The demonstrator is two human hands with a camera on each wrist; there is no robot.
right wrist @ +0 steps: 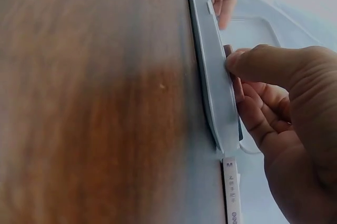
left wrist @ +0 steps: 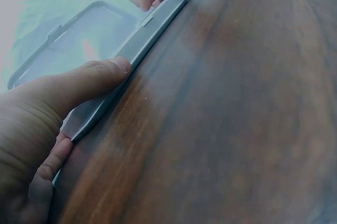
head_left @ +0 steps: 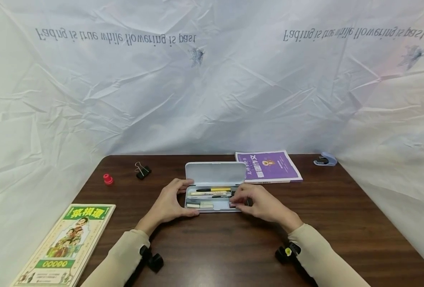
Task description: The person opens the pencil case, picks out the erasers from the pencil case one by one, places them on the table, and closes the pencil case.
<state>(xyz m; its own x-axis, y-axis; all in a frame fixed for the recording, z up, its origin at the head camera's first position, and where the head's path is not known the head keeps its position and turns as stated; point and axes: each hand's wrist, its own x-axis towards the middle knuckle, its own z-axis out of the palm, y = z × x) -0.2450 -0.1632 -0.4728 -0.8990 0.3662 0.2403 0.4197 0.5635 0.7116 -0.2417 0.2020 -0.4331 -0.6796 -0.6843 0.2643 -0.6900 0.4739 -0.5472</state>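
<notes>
A light grey pencil case (head_left: 217, 209) lies on the table with its lid (head_left: 215, 173) raised at the back. In its long rear compartment are a yellow-and-black pen (head_left: 219, 189) and other slim pens. Pale eraser-like blocks (head_left: 206, 205) sit in the front left compartment. My left hand (head_left: 169, 201) holds the case's left end, thumb along the front wall and fingers behind. At the right end, my right hand (head_left: 260, 201) pinches a small reddish-brown block (right wrist: 228, 50) at the front wall. Its fingers hide much of that block and the compartment there.
A purple book (head_left: 273, 167) lies behind the case at right, and a blue stapler (head_left: 325, 159) stands at the far right corner. A black binder clip (head_left: 143, 172) and a red knobbed piece (head_left: 108, 179) are at back left. A green-and-cream book (head_left: 65, 243) lies at front left.
</notes>
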